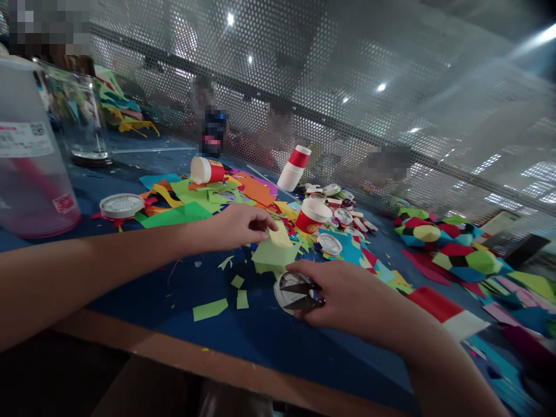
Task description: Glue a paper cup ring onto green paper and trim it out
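My left hand (237,227) is closed in a pinch, its fingertips at the edge of a small pale-yellow piece of paper (281,236). Below that paper lies a light-green sheet (271,258). My right hand (332,289) grips a pair of dark scissors (299,288), whose blades are parted and point left. Under the scissors is a round white lid (282,298), partly covered by them. Small green paper scraps (242,299) and a longer green strip (211,310) lie on the blue table between my hands and its front edge.
A red-and-white paper cup (313,215) stands ahead amid coloured scraps, with another cup (208,171) on its side. Behind are stacked cups (294,169) and a pile of lids (343,215). A plastic cup (32,156) and a glass (84,121) stand left; paper balls (467,259) lie right.
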`<state>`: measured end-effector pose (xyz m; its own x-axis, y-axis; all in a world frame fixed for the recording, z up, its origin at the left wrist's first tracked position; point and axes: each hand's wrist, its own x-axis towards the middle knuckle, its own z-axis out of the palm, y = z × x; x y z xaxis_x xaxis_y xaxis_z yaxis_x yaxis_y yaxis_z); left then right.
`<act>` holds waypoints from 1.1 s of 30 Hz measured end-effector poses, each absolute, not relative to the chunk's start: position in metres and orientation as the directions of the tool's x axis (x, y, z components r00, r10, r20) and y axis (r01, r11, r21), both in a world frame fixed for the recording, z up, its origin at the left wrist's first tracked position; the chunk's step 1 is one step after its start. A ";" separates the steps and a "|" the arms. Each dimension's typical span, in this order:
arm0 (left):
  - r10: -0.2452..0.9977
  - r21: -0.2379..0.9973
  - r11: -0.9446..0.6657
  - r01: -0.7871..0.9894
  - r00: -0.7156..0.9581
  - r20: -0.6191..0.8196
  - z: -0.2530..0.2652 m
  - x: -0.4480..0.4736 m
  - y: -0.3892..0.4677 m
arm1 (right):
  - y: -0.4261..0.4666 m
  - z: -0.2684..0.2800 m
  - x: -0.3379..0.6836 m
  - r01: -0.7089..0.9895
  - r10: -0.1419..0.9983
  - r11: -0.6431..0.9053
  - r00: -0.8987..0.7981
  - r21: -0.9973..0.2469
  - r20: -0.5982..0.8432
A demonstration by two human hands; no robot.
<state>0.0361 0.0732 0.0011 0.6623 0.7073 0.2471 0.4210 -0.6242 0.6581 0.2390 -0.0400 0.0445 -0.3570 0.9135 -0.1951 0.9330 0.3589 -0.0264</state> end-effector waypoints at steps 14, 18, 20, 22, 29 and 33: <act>0.890 0.910 -0.351 0.222 0.381 0.250 -0.004 0.029 0.074 | -0.022 0.054 0.260 0.939 0.953 0.300 -0.302 -0.171 0.016; 0.888 0.922 -0.330 0.204 0.400 0.229 -0.003 0.028 0.066 | -0.014 0.038 0.247 0.899 0.928 0.369 -0.342 -0.236 0.149; 0.884 0.929 -0.324 0.180 0.408 0.229 -0.002 0.028 0.063 | -0.012 0.029 0.239 0.891 0.921 0.389 -0.369 -0.233 0.126; 0.879 0.930 -0.335 0.151 0.406 0.251 -0.001 0.027 0.063 | -0.010 0.022 0.230 0.880 0.906 0.422 -0.416 -0.218 0.074; 0.875 0.917 -0.369 0.155 0.391 0.286 -0.005 0.025 0.069 | -0.012 0.018 0.210 0.880 0.881 0.467 -0.471 -0.093 -0.038; 0.880 0.889 -0.389 0.243 0.382 0.281 -0.004 0.024 0.069 | -0.010 0.017 0.210 0.882 0.885 0.458 -0.464 -0.107 -0.030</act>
